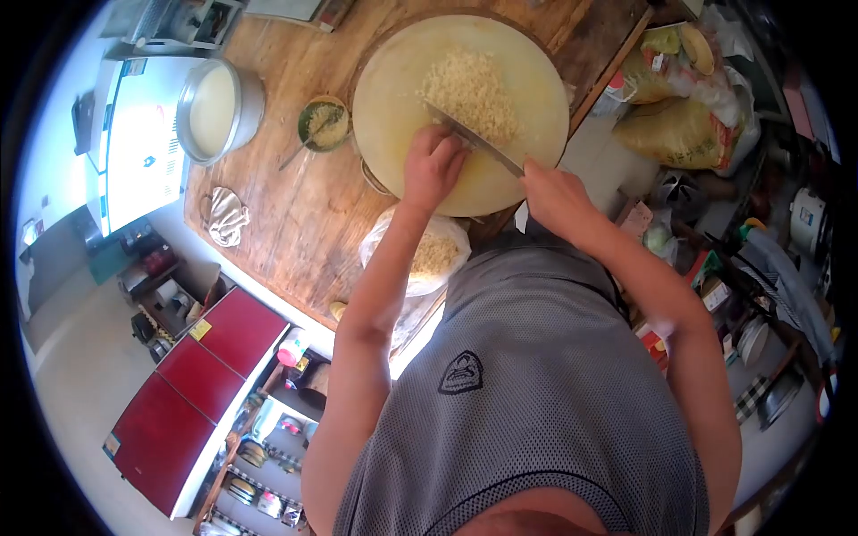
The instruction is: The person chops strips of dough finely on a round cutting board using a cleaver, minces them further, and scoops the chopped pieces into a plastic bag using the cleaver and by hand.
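My right hand (556,198) is wrapped round the handle of a knife (481,141), whose blade slants up and left across the round cutting board (384,98). Beside the blade, my left hand (435,167) is closed with its fingers curled down at the board. Whatever lies under those fingertips is hidden. Beyond the blade, finely chopped pale bits (472,85) lie heaped on the board. Near my left forearm, a plastic bag (454,234) holds more pale chopped pieces. A small bowl (323,123) with a similar chopped mass and a spoon stands left of the board.
On the wooden table (277,205) stand a large metal pot (250,103) of whitish contents and a crumpled cloth (227,216). Filled sacks (670,134) sit beyond the table's right edge. A red-fronted appliance (201,384) stands at the lower left.
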Demonstrator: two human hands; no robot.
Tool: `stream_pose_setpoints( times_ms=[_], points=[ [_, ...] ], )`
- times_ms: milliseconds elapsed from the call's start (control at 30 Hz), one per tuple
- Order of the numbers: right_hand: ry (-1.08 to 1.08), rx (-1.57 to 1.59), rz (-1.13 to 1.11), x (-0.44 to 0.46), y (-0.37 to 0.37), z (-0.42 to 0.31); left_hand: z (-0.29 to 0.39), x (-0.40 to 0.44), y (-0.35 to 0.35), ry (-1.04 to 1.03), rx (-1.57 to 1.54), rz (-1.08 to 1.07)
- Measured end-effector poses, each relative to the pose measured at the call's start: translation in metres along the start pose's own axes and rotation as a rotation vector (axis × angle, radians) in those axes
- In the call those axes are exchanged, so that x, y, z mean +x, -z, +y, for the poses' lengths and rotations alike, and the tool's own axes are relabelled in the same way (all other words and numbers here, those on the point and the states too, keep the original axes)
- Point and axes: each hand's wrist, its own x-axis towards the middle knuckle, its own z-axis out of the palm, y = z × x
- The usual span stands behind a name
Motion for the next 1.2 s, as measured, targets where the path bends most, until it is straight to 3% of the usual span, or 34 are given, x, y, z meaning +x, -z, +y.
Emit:
stream_pose_setpoints(
  times_ms=[267,633,800,900,1200],
  points=[
    [0.003,0.004,-0.001,-0.003,0.001,0.001,0.001,-0.003,0.004,-0.090,0.011,-0.069],
    [0.029,-0.035,0.038,-0.030,0.016,0.009,-0.001,-0.003,-0.002,-0.027,0.026,-0.036],
    [0.015,-0.014,-0.031,0.000,0.005,-0.011,-0.001,0.000,0.001,-0.019,0.005,-0.045],
    [0.059,-0.023,0.040,0.012,-0.006,-0.008,-0.004,-0.002,-0.001,-0.010,0.011,-0.035],
    [0.033,-0.077,-0.018,-0.027,0.019,0.009,-0.005,-0.002,-0.002,-0.003,0.014,-0.022]
  ],
)
